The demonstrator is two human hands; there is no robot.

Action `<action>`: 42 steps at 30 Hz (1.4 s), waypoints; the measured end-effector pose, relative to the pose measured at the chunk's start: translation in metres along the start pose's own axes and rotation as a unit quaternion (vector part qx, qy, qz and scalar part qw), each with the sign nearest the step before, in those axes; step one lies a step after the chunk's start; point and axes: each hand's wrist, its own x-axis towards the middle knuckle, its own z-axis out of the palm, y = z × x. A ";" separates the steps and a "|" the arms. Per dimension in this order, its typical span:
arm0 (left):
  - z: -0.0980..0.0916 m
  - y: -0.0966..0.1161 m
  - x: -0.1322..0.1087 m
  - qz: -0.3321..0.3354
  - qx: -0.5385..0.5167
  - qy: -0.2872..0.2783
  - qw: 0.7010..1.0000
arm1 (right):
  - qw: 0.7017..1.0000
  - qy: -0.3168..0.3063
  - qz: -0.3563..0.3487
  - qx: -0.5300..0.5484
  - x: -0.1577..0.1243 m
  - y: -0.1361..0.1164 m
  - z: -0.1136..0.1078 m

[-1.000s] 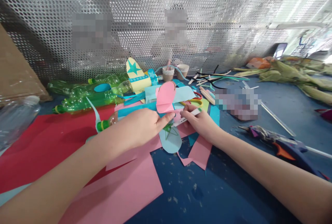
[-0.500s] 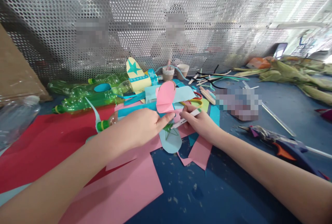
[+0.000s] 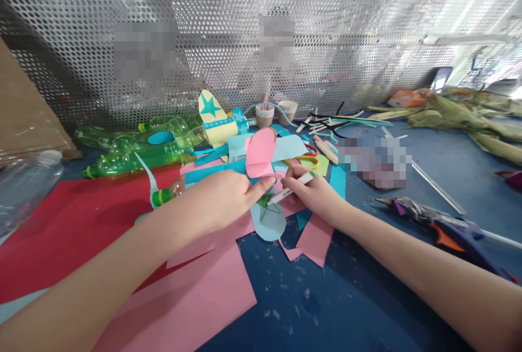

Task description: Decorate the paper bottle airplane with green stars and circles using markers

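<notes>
Pinching pen (image 3: 281, 195), R hand (image 3: 313, 193) works at flap (image 3: 267, 230), near side of bottle (image 3: 212, 171). L hand (image 3: 224, 198) over bottle; grip unclear. Risk: bottle rolls if L slackens; pen skids.

A: From where does the light enter?

B: From the upper right, where the background washes out nearly to white; the perforated metal panel (image 3: 228, 9) catches scattered glare and dims toward the left.

A: And the shadows?

B: Soft-edged; a dark one lies on the blue table (image 3: 285, 297) below the right forearm (image 3: 399, 259).

A: How sharp is the view?

B: Moderately: print on the white marker (image 3: 280, 196) is illegible, wide-angle distortion stretches the forearms toward the lower corners, and pixelated blocks (image 3: 276, 42) mask patches of panel and table.
</notes>
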 end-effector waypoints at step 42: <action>0.001 -0.001 0.000 -0.004 -0.017 0.006 1.000 | 1.000 0.021 0.005 -0.008 0.002 0.002 -0.001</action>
